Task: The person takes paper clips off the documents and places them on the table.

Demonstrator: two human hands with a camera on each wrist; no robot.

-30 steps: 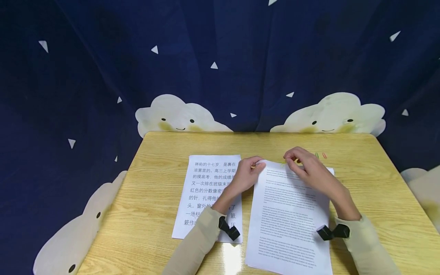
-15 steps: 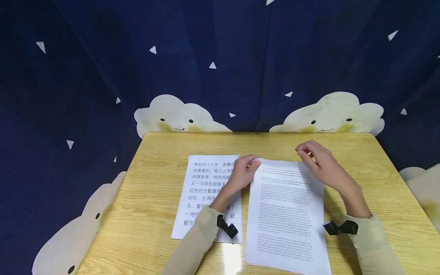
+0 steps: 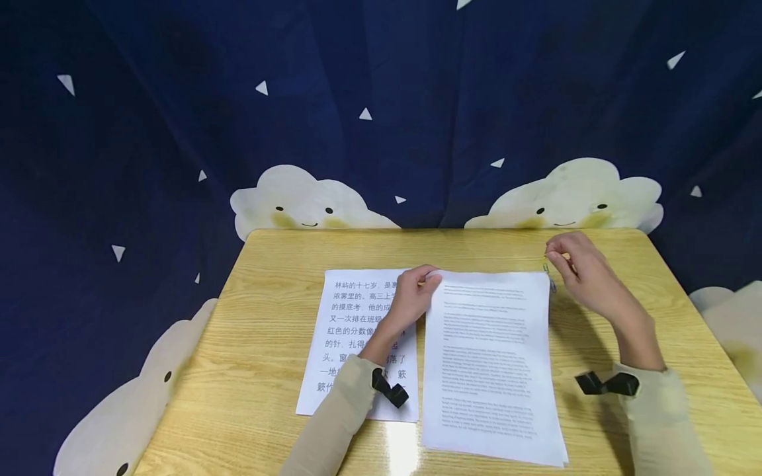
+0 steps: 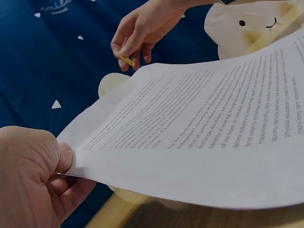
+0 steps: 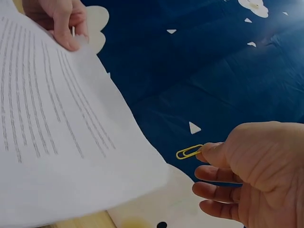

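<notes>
- Two lots of paper lie on your desk (image 3: 268, 344): a sheet (image 3: 351, 330) with large Chinese print on the left, and a stack (image 3: 488, 363) of small-print pages to its right.
- Your left forearm crosses the sheet, so part of its text is hidden.
- Your left hand (image 3: 411, 297) pinches the stack's top left corner between thumb and curled fingers; the left wrist view shows that corner lifted off the desk.
- Your right hand (image 3: 580, 274) is off the stack's top right corner, apart from the pages, fingers curled.
- It pinches a yellow clip (image 5: 189, 152) between thumb and forefinger; the clip's free end points toward the stack.
- One small coloured clip (image 3: 552, 285) lies on the desk just at the stack's right edge, under your right hand.
- Behind the desk hangs a navy curtain (image 3: 381, 99) with smiling clouds.
</notes>
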